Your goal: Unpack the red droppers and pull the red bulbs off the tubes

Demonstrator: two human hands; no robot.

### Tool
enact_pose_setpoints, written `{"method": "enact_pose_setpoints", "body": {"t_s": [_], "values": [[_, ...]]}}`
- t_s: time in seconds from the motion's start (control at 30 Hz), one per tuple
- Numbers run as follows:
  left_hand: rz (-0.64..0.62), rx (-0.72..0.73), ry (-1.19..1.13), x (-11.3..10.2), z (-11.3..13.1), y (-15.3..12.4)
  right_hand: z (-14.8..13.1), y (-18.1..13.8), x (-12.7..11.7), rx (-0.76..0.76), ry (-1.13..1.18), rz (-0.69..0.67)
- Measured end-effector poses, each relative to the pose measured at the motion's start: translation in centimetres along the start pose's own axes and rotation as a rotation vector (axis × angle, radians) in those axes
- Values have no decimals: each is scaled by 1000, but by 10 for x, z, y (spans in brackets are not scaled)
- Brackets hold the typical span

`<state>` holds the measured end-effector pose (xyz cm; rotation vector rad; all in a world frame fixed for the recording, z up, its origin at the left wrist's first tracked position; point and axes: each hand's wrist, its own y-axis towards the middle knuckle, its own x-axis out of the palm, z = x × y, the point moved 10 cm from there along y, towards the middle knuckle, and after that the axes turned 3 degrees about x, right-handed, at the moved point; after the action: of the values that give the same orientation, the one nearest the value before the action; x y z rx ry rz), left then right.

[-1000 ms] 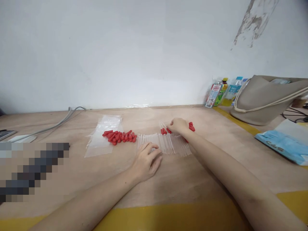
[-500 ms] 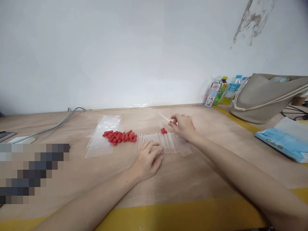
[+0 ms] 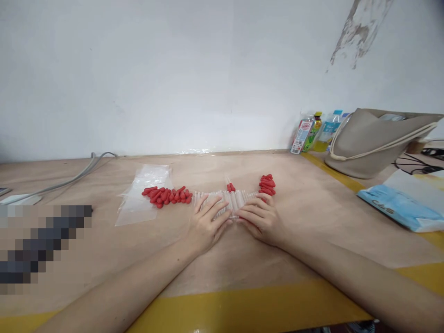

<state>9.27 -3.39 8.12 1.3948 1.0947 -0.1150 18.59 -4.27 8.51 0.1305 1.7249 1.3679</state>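
A row of clear thin tubes (image 3: 237,199) lies side by side on the table, partly under both hands. My left hand (image 3: 207,224) rests flat over the left part of the row, fingers spread. My right hand (image 3: 261,217) lies over the right part, fingers stretched across the tube ends and holding nothing I can see. Just behind the row are two droppers with red rubber bulbs (image 3: 231,187), their thin clear stems pointing to the wall. One heap of red rubber bulbs (image 3: 166,196) is left of the tubes; a neater stack of red bulbs (image 3: 267,184) sits behind my right hand.
Clear plastic bags (image 3: 137,208) lie under and beside the left heap. A grey cable (image 3: 78,174) runs along the left. Bottles and a carton (image 3: 301,136), a grey bag (image 3: 374,143) and a blue tissue pack (image 3: 398,207) stand or lie on the right.
My right hand has let go of the red-bulbed dropper it held and come down and nearer onto the tubes. The right stack of bulbs is uncovered. My left hand stays on the tubes.
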Motion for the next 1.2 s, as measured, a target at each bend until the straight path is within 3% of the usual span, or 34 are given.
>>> {"method": "enact_pose_setpoints", "body": {"t_s": [0.4,0.9,1.07,1.2], "values": [[-33,47,-218,1,5,-3,-12,-11,7,-155,126,-41],[-57,4,-283,2,-4,-10,-19,-17,-10,-312,16,-45],[17,-41,-235,-9,-25,-18,22,-14,-27,-53,-52,65],[39,-132,-247,-9,-40,-22,44,-14,-24,92,-27,63]]}}
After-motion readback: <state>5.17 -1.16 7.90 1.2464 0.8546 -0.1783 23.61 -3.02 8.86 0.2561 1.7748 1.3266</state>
